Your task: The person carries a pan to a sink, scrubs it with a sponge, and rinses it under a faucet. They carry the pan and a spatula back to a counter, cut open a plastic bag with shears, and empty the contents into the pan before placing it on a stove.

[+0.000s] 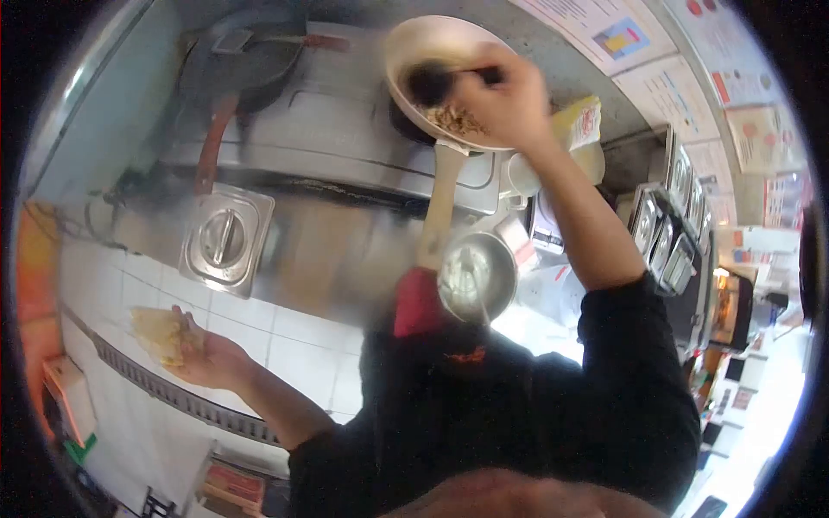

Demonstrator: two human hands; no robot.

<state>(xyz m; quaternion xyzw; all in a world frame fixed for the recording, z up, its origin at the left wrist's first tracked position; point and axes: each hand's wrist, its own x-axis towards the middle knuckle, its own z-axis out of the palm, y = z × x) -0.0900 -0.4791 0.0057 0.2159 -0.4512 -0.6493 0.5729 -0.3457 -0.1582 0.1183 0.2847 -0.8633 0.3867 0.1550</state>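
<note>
My right hand (509,95) is closed around a blurred black cooking utensil (432,84), its wide dark end inside a pale frying pan (406,43). Chopped browned food (455,119) lies in the pan near my fingers. The pan's light wooden handle (445,186) points back toward my body. Out to the left, away from the stove, my left hand (211,356) holds a pale yellow folded flatbread (161,335) in its fingers, palm turned up.
A dark pan (250,73) with a brown handle sits on the stove (345,129) at left. Near the front edge are a lidded steel container (226,239) and a metal pot (501,276). A yellow packet (580,121) and lidded steel containers (663,233) stand at right.
</note>
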